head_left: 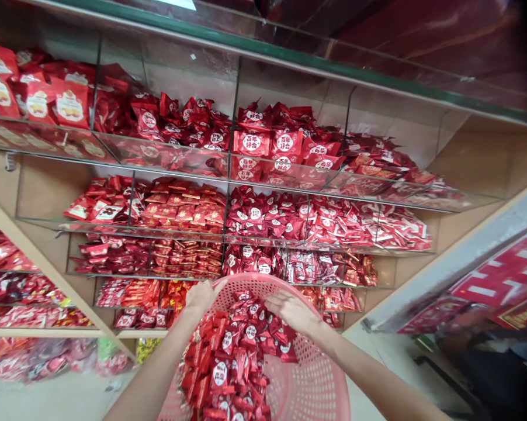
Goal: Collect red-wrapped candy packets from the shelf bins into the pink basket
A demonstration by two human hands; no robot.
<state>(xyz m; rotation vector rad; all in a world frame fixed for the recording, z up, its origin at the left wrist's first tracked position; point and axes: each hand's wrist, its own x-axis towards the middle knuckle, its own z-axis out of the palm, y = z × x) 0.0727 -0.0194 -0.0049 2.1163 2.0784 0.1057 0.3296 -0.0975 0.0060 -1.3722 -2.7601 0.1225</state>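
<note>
Pink basket (322, 380) - plastic, perforated wall, round rim - tilted toward the shelves (236, 105). It is roughly half full of small red packets (232, 356), glossy wrappers with a round white label and red characters, heaped on the side under the left fingers and spilling down toward the near rim. The side below the right wrist is bare mesh.

Left hand (200, 298) is at the far rim, fingers curled shut over the edge and gripping the basket, thumb lying along the rim. The forearm comes up from the bottom of the frame. Right hand (292, 310) is palm down over the top of the heap, fingers spread loose and pointing toward the left hand, resting on the packets and not closed on any. The forearm stretches in from the lower right.

Just beyond both sets of fingertips are glass compartments in stacked rows, all packed with red sweets. Straight above the fingers are labelled packs (251, 142), same look as the basket's. Up and left of the left fingers are flat red-gold packs (180, 207), neatly stacked. Far upper left are bigger bags (68, 105). Off past the right elbow is a red sign (504, 275) - blurred.
</note>
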